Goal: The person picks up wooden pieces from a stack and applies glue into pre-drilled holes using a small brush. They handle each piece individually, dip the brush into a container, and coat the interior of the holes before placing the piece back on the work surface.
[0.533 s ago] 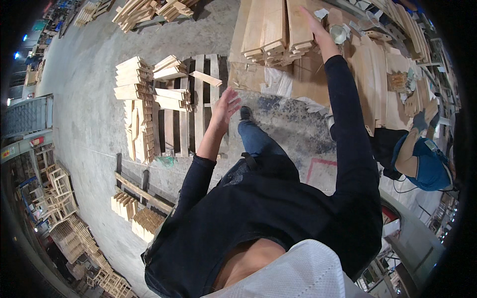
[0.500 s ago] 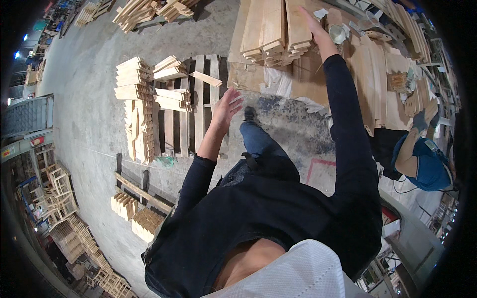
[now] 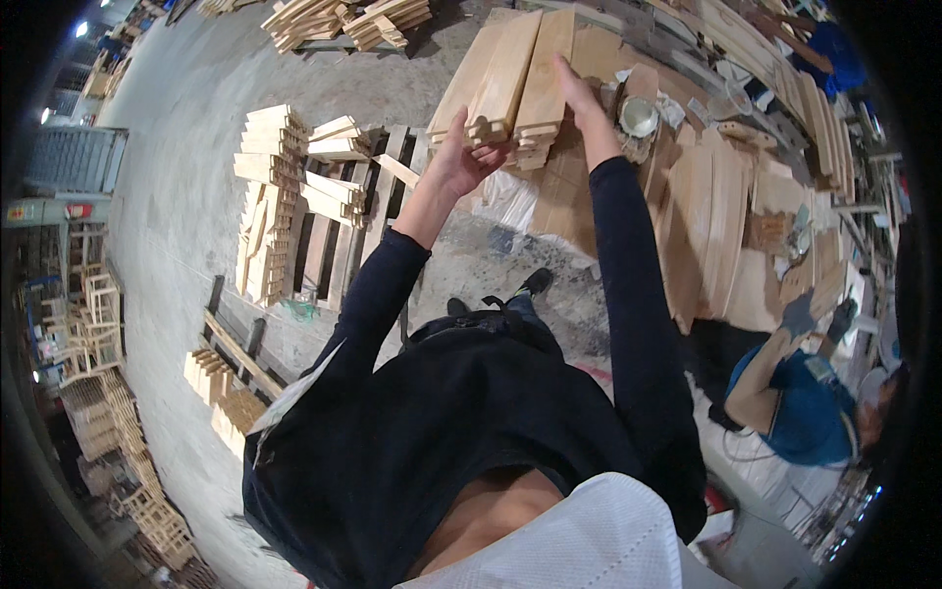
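Observation:
Stacked wooden boards [image 3: 502,83] lie side by side on the cardboard-covered work surface in front of me, their near ends toward me. My left hand [image 3: 461,165] is at the left near corner of the stack, thumb up and fingers stretched beneath the board ends. It looks open; whether it bears any weight I cannot tell. Along the stack's right side my right hand [image 3: 581,98] lies open, with its thumb side up against the outer board; its far fingers are partly hidden. A pale round cup [image 3: 639,116] stands just right of that hand.
Left of the surface, a slatted pallet [image 3: 378,211] carries piles of short wood pieces [image 3: 270,157]. Curved boards [image 3: 702,216] rest on the right part of the surface. A co-worker in a teal top [image 3: 800,402] works at the right with gloved hands.
My left hand has moved from above the pallet's edge to the near end of the stack. My right hand stays along the stack's right side. My view has shifted.

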The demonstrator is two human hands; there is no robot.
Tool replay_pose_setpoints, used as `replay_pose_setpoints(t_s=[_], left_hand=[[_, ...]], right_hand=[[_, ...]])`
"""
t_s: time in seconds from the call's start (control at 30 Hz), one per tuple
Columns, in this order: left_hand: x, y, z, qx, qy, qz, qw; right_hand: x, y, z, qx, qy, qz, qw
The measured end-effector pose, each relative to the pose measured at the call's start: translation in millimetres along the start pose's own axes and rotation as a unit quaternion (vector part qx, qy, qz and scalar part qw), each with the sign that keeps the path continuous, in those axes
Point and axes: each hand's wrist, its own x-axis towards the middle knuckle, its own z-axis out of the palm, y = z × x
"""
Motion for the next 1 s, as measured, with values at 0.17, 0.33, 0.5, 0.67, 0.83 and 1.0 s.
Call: replay_pose_setpoints(t_s=[0.17, 0.33, 0.5, 0.67, 0.83, 1.0], left_hand=[[6, -17, -5, -0.004, 0.115, 0.067, 0.991], [6, -34, 6, 0.151, 0.153, 0.131, 0.968], [-14, -24, 0, 0.354, 0.184, 0.114, 0.91], [-33, -8, 16, 0.553, 0.249, 0.227, 0.762], [-18, 36, 18, 0.569, 0.27, 0.44, 0.64], [50, 73, -22, 0.68, 0.248, 0.339, 0.601]], right_hand=[[-32, -35, 17, -0.039, 0.016, 0.01, 0.999], [-3, -3, 12, -0.041, 0.045, -0.027, 0.998], [-14, -12, 19, -0.066, 0.056, -0.014, 0.996], [-9, -3, 16, -0.081, 0.075, -0.029, 0.994], [-14, -3, 19, -0.068, 0.075, -0.041, 0.994], [-11, -1, 12, -0.044, 0.1, -0.047, 0.993]])
